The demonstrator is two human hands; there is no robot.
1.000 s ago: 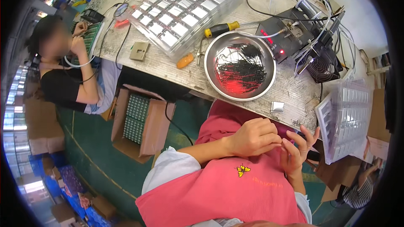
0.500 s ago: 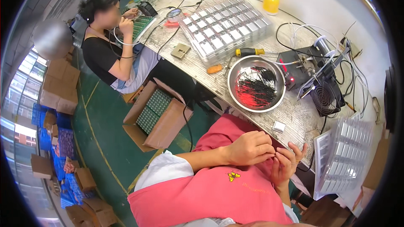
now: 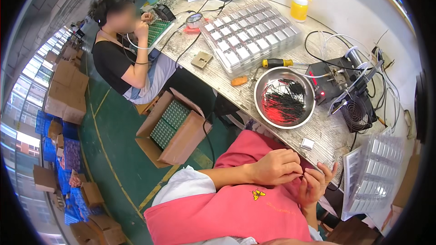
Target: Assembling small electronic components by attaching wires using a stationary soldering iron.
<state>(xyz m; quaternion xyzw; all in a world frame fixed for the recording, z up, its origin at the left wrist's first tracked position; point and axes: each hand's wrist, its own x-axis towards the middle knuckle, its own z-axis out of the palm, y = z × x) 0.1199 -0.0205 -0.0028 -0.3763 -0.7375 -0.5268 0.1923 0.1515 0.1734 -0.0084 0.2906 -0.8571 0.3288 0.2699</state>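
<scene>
My left hand (image 3: 277, 167) is closed, its thumb and fingertips pinched together just off the bench edge above my lap. Against those fingertips, my right hand (image 3: 314, 182) pinches with thumb and forefinger while its other fingers are raised and curved. Something thin and dark seems to lie between the two pinches, too small to make out. A small white-and-silver rectangular battery-like piece (image 3: 307, 143) rests on the bench just beyond my hands. Further off stands a round steel bowl (image 3: 259, 105) with many short red and black wires (image 3: 286, 102) in it.
Behind the bowl are a yellow-black screwdriver (image 3: 277, 62) and clear trays of white pieces (image 3: 254, 31). A black soldering unit (image 3: 329, 79) with cables and a small fan (image 3: 356, 115) stands right. More trays (image 3: 374, 172) lean nearby. A co-worker (image 3: 120, 50) sits left, beyond a carton (image 3: 177, 131) of green boards.
The whole view has shifted slightly, so the bench things appear a little further right and lower. My hands remain fingertip to fingertip, with only a slight change in finger pose.
</scene>
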